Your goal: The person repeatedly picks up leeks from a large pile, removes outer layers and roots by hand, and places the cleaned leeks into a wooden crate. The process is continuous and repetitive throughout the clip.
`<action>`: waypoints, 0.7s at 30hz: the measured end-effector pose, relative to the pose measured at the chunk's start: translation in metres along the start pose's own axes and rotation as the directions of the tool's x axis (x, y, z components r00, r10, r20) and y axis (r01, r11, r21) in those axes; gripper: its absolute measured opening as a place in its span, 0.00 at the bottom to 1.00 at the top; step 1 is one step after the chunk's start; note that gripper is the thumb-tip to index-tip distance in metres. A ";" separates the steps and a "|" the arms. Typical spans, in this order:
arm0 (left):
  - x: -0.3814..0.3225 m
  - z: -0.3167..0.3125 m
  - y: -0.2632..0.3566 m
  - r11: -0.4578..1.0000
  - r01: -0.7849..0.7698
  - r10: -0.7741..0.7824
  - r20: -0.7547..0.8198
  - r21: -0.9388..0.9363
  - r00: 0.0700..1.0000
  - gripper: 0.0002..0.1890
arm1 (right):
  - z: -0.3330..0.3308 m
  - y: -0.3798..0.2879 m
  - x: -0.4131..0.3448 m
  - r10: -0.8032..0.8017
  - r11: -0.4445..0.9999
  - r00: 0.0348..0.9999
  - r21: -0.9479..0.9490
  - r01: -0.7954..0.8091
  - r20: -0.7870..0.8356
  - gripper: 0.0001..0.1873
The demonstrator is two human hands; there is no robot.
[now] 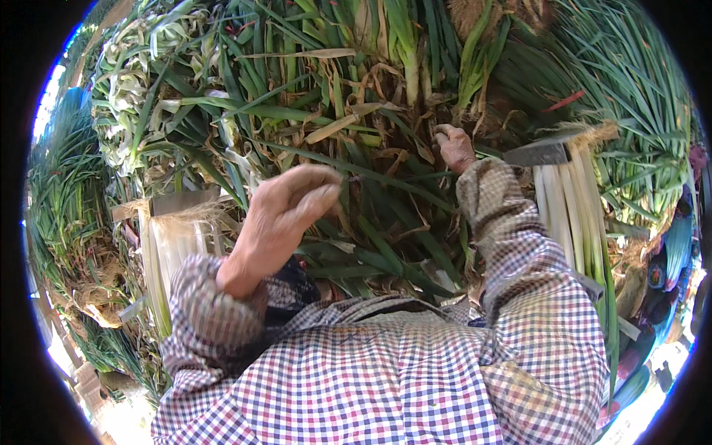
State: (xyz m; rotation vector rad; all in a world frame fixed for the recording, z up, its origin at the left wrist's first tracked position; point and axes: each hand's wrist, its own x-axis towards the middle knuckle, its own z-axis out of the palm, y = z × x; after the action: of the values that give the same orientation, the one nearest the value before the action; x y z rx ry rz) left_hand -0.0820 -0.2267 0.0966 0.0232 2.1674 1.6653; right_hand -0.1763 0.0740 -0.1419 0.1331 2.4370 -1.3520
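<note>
My left hand (289,217) is slightly blurred and raised over loose green onion leaves (395,222), its fingers bent and thumb apart, with nothing visible in it. Farther forward, my right hand (456,147) reaches to the base of a heap of untrimmed green onions (411,78) with dry brown outer leaves. Its fingertips are close to the stalks there; whether they grip one is unclear. Beside my right sleeve lie cleaned white green onion stalks (562,206), roots pointing away from me. Another row of cleaned stalks (172,250) lies beside my left sleeve.
Grey metal plates cross near the root ends, one at the right (537,156) and one at the left (186,203). Peeled leaf waste (125,105) is heaped at the far left. More green onion bunches stand at the right (628,83) and the left edge (67,189).
</note>
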 end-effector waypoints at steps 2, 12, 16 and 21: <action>-0.007 -0.009 0.002 0.997 0.039 -0.036 -0.039 0.068 0.999 0.13 | 0.019 0.019 0.030 0.083 0.979 0.984 -0.173 -0.110 -0.157 0.21; -0.007 -0.021 -0.006 0.978 0.209 -0.209 0.023 0.005 0.978 0.12 | 0.036 0.055 0.098 0.343 0.914 0.937 -0.256 -0.316 0.065 0.28; 0.000 -0.013 -0.003 0.982 0.183 -0.187 0.092 0.049 0.978 0.13 | 0.024 0.032 0.090 0.278 0.927 0.959 0.244 -0.285 0.064 0.23; -0.010 -0.007 -0.002 0.993 0.110 -0.113 0.098 0.032 0.989 0.13 | 0.031 -0.031 -0.006 0.058 0.597 0.948 0.750 -0.284 0.312 0.19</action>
State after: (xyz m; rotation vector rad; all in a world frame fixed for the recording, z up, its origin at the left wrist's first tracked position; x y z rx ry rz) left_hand -0.0751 -0.2359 0.0994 -0.0073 2.0777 1.5406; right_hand -0.1706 0.0320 -0.1293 0.3730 1.3981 -2.1015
